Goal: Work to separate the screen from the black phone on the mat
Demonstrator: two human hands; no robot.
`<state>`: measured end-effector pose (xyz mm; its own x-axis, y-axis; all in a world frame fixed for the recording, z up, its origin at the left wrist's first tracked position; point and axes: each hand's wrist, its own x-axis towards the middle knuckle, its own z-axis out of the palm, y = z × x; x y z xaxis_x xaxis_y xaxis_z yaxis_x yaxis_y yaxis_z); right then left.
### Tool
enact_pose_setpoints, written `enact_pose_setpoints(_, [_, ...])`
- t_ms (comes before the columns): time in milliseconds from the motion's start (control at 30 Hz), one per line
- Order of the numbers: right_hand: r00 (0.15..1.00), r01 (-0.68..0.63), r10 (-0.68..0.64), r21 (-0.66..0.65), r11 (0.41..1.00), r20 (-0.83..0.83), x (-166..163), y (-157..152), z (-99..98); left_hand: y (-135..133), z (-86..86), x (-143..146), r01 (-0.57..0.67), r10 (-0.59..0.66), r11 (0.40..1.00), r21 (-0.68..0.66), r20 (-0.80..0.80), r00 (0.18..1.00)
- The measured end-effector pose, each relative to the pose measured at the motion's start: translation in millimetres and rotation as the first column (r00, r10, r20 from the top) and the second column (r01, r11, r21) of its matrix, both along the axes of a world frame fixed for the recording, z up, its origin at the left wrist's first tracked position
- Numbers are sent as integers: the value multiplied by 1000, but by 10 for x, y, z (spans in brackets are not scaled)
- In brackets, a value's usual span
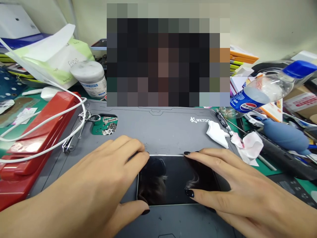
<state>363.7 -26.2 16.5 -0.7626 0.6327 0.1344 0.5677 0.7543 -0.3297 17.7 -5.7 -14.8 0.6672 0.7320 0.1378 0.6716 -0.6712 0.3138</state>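
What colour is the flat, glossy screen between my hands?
The rectangular glass screen is black, shown best in the head view.

One left hand (106,178), one right hand (250,181), one dark-screened device (168,185), one mat (156,132), one blue-capped bottle (266,89), one lidded jar (90,79) and one blue rubber bulb (284,135) show.

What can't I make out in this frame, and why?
All in the head view:
Phone, right end: partly hidden by the right hand.
Phone underside: turned down toward the grey mat.
Small metal pieces beyond the left hand: too small to identify.
Red object: cut off by the left edge.
Top centre background: masked by pixelation.
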Motion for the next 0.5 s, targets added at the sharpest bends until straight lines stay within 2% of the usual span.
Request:
enact_pose_setpoints(367, [1000, -6, 6, 31, 999, 2, -106, 101, 108, -21, -9, -38, 22, -22, 1000, -11, 5, 1000])
enact_pose_setpoints(500, [1000, 6, -6, 19, 1000, 24, -125, 70, 126, -27, -87, -57, 9, -12, 999, -42, -82, 997])
